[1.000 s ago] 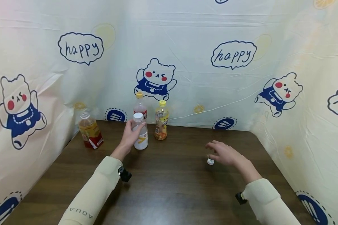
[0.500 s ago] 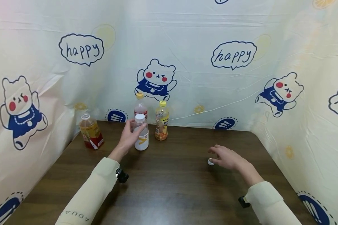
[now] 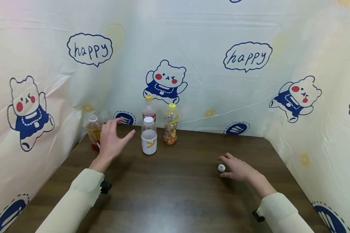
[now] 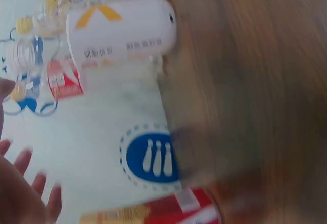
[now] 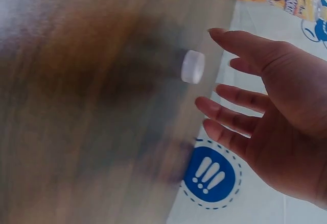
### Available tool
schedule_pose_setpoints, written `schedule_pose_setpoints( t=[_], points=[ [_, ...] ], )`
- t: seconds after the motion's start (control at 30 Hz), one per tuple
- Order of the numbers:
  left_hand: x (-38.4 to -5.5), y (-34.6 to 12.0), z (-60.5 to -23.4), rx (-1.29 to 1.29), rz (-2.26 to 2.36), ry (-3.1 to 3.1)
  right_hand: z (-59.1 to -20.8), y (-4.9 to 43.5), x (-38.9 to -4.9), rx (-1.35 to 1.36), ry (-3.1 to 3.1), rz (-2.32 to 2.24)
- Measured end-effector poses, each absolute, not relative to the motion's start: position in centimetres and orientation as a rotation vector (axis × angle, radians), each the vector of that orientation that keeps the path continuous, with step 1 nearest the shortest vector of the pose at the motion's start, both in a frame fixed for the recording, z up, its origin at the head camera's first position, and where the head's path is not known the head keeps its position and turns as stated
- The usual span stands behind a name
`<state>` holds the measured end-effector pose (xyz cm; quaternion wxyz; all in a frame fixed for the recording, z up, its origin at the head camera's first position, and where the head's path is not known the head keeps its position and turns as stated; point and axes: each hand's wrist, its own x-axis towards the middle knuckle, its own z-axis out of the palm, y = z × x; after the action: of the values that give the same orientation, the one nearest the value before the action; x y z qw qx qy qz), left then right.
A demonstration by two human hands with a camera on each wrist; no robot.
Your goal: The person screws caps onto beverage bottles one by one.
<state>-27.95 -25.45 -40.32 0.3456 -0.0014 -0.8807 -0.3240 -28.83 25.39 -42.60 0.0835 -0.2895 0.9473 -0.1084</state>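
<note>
My left hand [image 3: 112, 140] is held over the table with thumb and fingers spread, holding nothing. To its right stands a clear bottle with a white cap and a white label with a yellow mark [image 3: 149, 143]. On its left, partly hidden behind the fingers, is a tea bottle [image 3: 94, 132] with a yellow and red label. In the left wrist view the spread fingers [image 4: 24, 161] are apart from the white-labelled bottle [image 4: 122, 30]. My right hand [image 3: 239, 169] hovers with thumb and fingers parted around a small white bottle cap [image 3: 221, 168]. The right wrist view shows this cap [image 5: 193, 67] just off the fingertips.
Behind the white-labelled bottle stands a bottle with an orange-yellow cap and red label [image 3: 149, 110]. A yellow-capped bottle [image 3: 170, 124] with orange contents is beside it. The brown wooden table [image 3: 175, 191] ends at a printed curtain [image 3: 204, 84] at the back and sides.
My left hand has let go of the white-labelled bottle and moved left toward the tea bottle. My right hand has shifted slightly, its thumb now on the near side of the cap.
</note>
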Motion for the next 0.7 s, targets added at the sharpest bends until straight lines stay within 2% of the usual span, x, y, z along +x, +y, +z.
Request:
schedule_pose_setpoints(
  t=[0.17,0.47,0.7],
  points=[
    [-27.0,-28.2,-40.6,0.149,-0.751,-2.109,-43.5,25.2,-28.8,-0.868,2.833,-0.336],
    [-25.8,-32.7,-42.0,0.516,-0.889,-2.086,-44.0,24.4,-29.1,-0.849,2.810,-0.235],
    [-26.6,-34.2,-42.6,0.561,-1.129,-2.231,-44.2,23.9,-29.2,-0.879,2.811,-0.234]
  ],
)
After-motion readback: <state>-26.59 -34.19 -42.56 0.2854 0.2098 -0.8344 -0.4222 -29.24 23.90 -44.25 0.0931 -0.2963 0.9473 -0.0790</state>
